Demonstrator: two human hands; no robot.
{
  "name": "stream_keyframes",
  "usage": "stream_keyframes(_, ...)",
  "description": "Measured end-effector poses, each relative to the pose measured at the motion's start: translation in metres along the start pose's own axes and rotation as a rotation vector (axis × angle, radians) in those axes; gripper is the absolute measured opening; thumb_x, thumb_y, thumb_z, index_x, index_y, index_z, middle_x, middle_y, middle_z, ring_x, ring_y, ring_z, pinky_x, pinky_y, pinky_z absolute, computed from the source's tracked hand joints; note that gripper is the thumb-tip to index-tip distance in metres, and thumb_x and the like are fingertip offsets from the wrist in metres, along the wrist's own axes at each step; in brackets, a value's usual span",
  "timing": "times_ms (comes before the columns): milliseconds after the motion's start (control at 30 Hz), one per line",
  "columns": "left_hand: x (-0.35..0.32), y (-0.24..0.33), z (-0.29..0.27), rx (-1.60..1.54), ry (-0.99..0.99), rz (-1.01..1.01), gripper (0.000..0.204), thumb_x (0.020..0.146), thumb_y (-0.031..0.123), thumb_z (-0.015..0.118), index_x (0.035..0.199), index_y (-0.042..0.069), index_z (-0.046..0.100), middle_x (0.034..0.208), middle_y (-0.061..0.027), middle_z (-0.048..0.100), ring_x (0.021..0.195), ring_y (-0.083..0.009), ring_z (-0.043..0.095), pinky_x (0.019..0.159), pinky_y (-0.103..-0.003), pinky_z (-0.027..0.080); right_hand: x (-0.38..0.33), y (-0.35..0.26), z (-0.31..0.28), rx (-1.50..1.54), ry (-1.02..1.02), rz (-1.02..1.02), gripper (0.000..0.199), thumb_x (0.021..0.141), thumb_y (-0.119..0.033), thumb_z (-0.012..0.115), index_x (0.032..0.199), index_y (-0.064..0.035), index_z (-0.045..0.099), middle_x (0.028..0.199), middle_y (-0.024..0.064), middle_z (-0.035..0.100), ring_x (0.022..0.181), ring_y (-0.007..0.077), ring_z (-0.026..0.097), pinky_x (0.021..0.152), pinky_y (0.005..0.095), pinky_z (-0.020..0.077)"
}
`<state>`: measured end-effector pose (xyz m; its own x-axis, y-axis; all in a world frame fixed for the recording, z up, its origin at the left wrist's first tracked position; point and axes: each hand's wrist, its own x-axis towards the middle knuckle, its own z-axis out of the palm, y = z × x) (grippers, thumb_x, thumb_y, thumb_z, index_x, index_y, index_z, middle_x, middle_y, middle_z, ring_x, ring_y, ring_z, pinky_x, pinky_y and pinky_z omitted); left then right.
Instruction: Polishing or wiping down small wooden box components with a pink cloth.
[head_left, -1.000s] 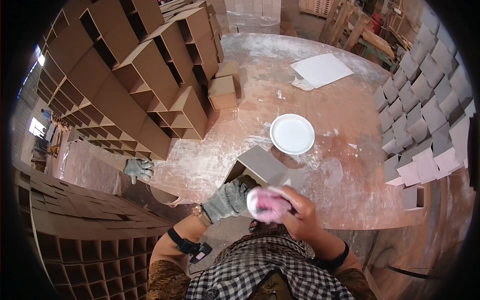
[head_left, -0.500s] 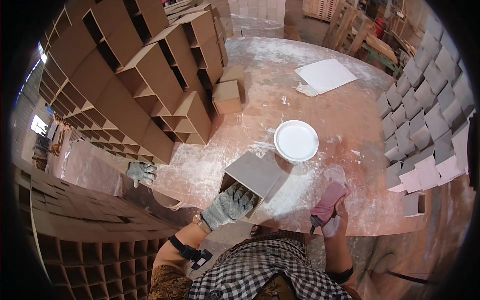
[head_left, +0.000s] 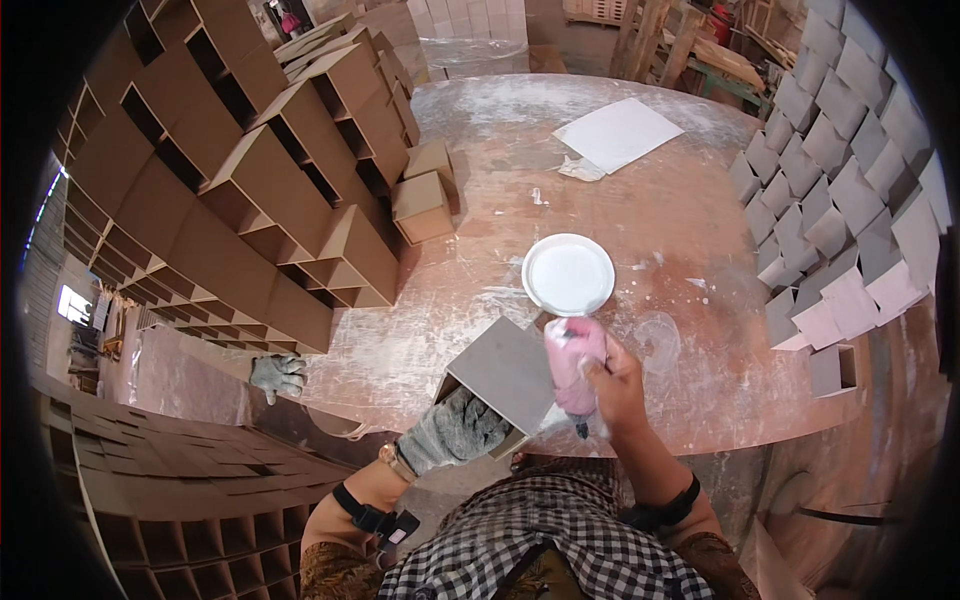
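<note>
two hands [head_left: 455,432] [head_left: 615,385] beside white plate [head_left: 568,274]

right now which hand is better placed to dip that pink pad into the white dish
Right. The right hand already grips the pink pad, just below the white dish; the gloved left hand is steadying the grey box.

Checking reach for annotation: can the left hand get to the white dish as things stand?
Probably not directly. The gloved left hand grips the near edge of the grey box, which sits between it and the white dish. The right hand, holding a pink bottle, is nearer the dish.
</note>
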<state>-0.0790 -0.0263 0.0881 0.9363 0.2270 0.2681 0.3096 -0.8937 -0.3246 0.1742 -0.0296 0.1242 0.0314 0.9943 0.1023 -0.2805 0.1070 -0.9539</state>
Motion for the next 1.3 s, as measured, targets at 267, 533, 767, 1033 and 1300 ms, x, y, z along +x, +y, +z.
stream_keyframes(267,-0.004,0.009,-0.012,-0.204,0.041,-0.16,0.048,0.081,0.025,0.057,0.124,0.005,0.053,0.125,-0.0184,0.051,0.115,-0.0347,0.05,0.096,-0.051,0.04,0.015,0.041,-0.047,0.354,0.266,-0.012,0.042,0.087,-0.005,0.053,0.128,-0.0016,0.047,0.116,0.0067,0.055,0.102,0.0147,0.055,0.092,0.0289,0.0437)
stream_keyframes(533,-0.011,0.021,-0.011,-0.27,-0.266,-0.315,0.042,0.079,0.026,0.062,0.117,0.008,0.057,0.11,-0.0114,0.061,0.1,-0.0282,0.06,0.085,-0.04,0.049,-0.026,0.073,-0.082,0.465,0.416,0.169,0.044,0.089,-0.01,0.057,0.13,-0.003,0.043,0.118,0.0041,0.054,0.106,0.015,0.053,0.093,0.0302,0.0426)
stream_keyframes(767,0.041,-0.022,-0.008,-1.818,-0.267,-1.2,0.043,0.081,0.031,0.069,0.117,0.009,0.059,0.104,-0.006,0.065,0.1,-0.017,0.06,0.087,-0.029,0.048,-0.049,0.087,-0.086,0.574,0.345,0.238,0.041,0.089,-0.012,0.058,0.126,-0.0011,0.045,0.113,0.0055,0.057,0.098,0.0164,0.058,0.087,0.0313,0.0481)
stream_keyframes(1033,0.072,-0.064,0.003,-1.669,-0.401,-1.135,0.063,0.082,0.038,0.068,0.131,0.005,0.046,0.123,-0.011,0.055,0.116,-0.0226,0.051,0.098,-0.032,0.042,-0.056,0.088,-0.077,0.618,0.316,0.449,0.042,0.09,-0.022,0.058,0.125,-0.0013,0.045,0.106,0.0065,0.059,0.089,0.0181,0.061,0.077,0.0326,0.0526)
stream_keyframes(1300,-0.005,-0.014,0.046,-0.873,-0.252,-0.748,0.066,0.078,0.051,0.065,0.13,0.015,0.046,0.128,-0.0201,0.049,0.119,-0.0357,0.047,0.099,-0.041,0.04,-0.06,0.109,-0.079,0.654,0.236,0.557,0.054,0.088,-0.035,0.06,0.126,-0.0012,0.044,0.106,0.0081,0.059,0.089,0.0197,0.061,0.075,0.0339,0.0522)
